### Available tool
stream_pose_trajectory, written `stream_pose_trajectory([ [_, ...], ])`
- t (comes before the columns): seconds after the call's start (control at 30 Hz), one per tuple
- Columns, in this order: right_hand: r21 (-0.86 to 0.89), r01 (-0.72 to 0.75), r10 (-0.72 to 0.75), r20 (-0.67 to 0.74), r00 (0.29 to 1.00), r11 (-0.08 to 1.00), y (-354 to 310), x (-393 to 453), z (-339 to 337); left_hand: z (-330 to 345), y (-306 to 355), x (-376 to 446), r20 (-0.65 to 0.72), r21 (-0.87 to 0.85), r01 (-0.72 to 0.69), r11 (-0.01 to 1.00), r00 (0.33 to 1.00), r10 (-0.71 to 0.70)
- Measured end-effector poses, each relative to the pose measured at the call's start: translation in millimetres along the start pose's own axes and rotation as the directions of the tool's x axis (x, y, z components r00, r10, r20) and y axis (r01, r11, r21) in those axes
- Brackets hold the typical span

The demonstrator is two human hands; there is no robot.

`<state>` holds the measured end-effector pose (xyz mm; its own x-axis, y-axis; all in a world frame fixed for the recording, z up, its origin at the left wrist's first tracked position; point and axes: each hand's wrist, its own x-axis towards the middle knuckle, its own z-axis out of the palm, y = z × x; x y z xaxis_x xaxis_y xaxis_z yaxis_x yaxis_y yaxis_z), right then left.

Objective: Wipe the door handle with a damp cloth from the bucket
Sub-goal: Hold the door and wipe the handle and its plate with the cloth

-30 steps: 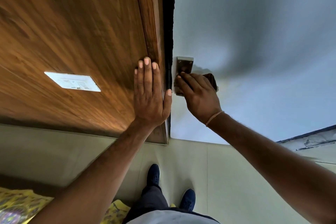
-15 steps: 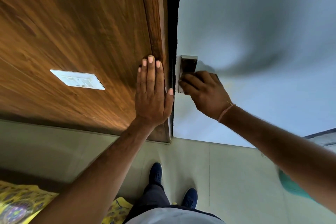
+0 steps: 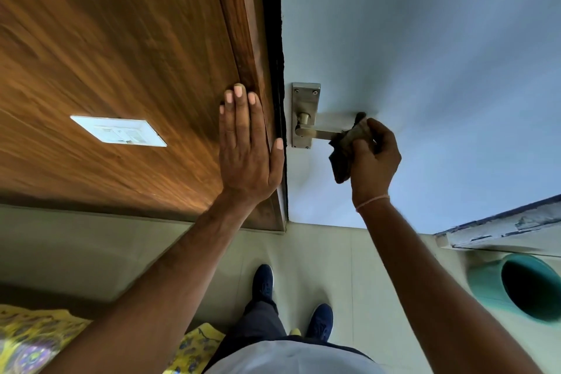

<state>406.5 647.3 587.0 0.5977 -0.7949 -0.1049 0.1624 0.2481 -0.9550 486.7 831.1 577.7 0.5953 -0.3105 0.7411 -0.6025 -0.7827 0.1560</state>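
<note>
A metal lever door handle (image 3: 315, 132) on a steel backplate (image 3: 305, 97) sits at the left edge of a pale blue door (image 3: 425, 55). My right hand (image 3: 372, 161) grips a dark cloth (image 3: 341, 158) wrapped around the handle's outer end, hiding its tip. My left hand (image 3: 249, 149) lies flat, fingers spread, on the wooden door frame (image 3: 243, 39) just left of the handle. A teal bucket (image 3: 522, 291) stands on the floor at the lower right.
A wood-panelled wall (image 3: 106, 55) with a white switch plate (image 3: 118, 130) fills the left. My two dark shoes (image 3: 264, 282) stand on pale floor tiles below. A yellow patterned fabric (image 3: 33, 340) lies at the bottom left. A worn ledge (image 3: 501, 228) runs beside the bucket.
My right hand has slid the cloth from the backplate out along the lever to its end, uncovering the plate and the lever's root. The view shifted, showing the bucket. The left hand stayed.
</note>
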Motion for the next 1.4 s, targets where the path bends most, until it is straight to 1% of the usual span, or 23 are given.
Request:
stream_pose_trajectory([
  [0.03,0.064,-0.07,0.074,-0.056,0.996,0.995,2.7,3.1,3.6,0.2,1.1,0.3,0.0,-0.003,0.002,1.0,1.0,-0.002],
  [0.07,0.115,-0.113,0.123,-0.082,0.989,0.987,6.5,6.4,6.1,0.6,1.9,0.3,0.001,-0.005,0.003,1.0,1.0,-0.003],
  [0.13,0.253,-0.212,0.24,-0.085,0.967,0.944,10.6,9.8,11.3,1.1,2.6,0.7,0.001,-0.003,0.008,1.0,1.0,-0.008],
  [0.2,0.414,-0.319,0.359,-0.02,0.933,0.852,9.4,8.1,17.5,2.0,3.2,1.4,-0.001,-0.005,0.014,1.0,1.0,-0.014],
  [0.27,0.568,-0.418,0.451,0.092,0.888,0.709,9.9,3.3,25.0,3.2,3.9,1.5,-0.008,-0.011,0.017,1.0,1.0,-0.017],
  [0.3,0.598,-0.469,0.486,0.148,0.861,0.65,10.7,-0.8,29.9,3.5,3.7,1.4,-0.009,-0.013,0.017,1.0,1.0,-0.017],
  [0.33,0.598,-0.529,0.524,0.204,0.827,0.602,12.8,-5.2,36.1,3.5,3.5,1.4,-0.007,-0.014,0.019,1.0,1.0,-0.019],
  [0.4,0.539,-0.653,0.594,0.312,0.741,0.532,17.7,-15.5,52.5,2.0,2.1,1.1,0.006,-0.006,0.015,1.0,1.0,-0.015],
  [0.43,0.527,-0.695,0.618,0.352,0.703,0.49,18.8,-19.6,59.5,0.8,1.6,0.8,0.014,-0.005,0.008,1.0,1.0,-0.008],
  [0.5,0.535,-0.742,0.662,0.389,0.641,0.404,19.8,-23.4,69.4,-1.4,-0.3,0.1,0.023,-0.003,-0.007,1.0,1.0,0.007],
  [0.57,0.549,-0.758,0.68,0.406,0.611,0.352,17.0,-25.5,73.4,-3.4,-2.5,0.4,0.025,-0.004,-0.014,1.0,1.0,0.014],
  [0.73,0.619,-0.73,0.682,0.401,0.611,0.289,14.5,-23.2,74.1,-5.6,-1.3,1.2,0.036,-0.01,-0.006,1.0,0.999,0.006],
  [0.83,0.635,-0.706,0.707,0.341,0.619,0.312,15.1,-21.1,70.6,-6.5,-0.8,1.7,0.046,-0.013,-0.003,1.0,0.999,0.004],
  [0.87,0.646,-0.691,0.705,0.322,0.632,0.325,15.1,-20.2,65.9,-7.4,-1.6,1.7,0.047,-0.012,-0.003,1.0,0.999,0.004],
  [0.97,0.645,-0.643,0.683,0.248,0.687,0.412,13.8,-4.8,41.4,-9.1,-0.7,1.1,0.039,-0.023,-0.011,1.0,0.999,0.012],
  [1.03,0.61,-0.606,0.649,0.189,0.737,0.51,8.1,4.9,24.0,-8.1,0.2,1.6,0.029,-0.021,-0.009,1.0,1.0,0.01],
  [1.1,0.534,-0.559,0.569,0.167,0.805,0.635,3.4,8.2,9.8,-6.2,1.6,1.0,0.022,-0.011,0.005,1.0,1.0,-0.004],
  [1.17,0.436,-0.503,0.496,0.14,0.857,0.746,4.1,8.4,0.8,-4.5,3.5,0.2,0.02,-0.014,0.012,1.0,1.0,-0.011],
  [1.27,0.368,-0.415,0.42,0.069,0.905,0.832,8.5,5.8,-6.5,-4.2,2.7,0.9,0.016,-0.02,0.013,1.0,1.0,-0.013],
  [1.33,0.291,-0.301,0.319,-0.014,0.948,0.908,8.6,1.7,-9.9,-5.7,3.1,0.8,0.017,-0.019,0.013,1.0,1.0,-0.013],
  [1.4,0.116,-0.165,0.173,-0.06,0.983,0.979,10.6,1.0,-11.6,-7.2,3.8,0.9,0.022,-0.021,0.014,1.0,1.0,-0.013],
])
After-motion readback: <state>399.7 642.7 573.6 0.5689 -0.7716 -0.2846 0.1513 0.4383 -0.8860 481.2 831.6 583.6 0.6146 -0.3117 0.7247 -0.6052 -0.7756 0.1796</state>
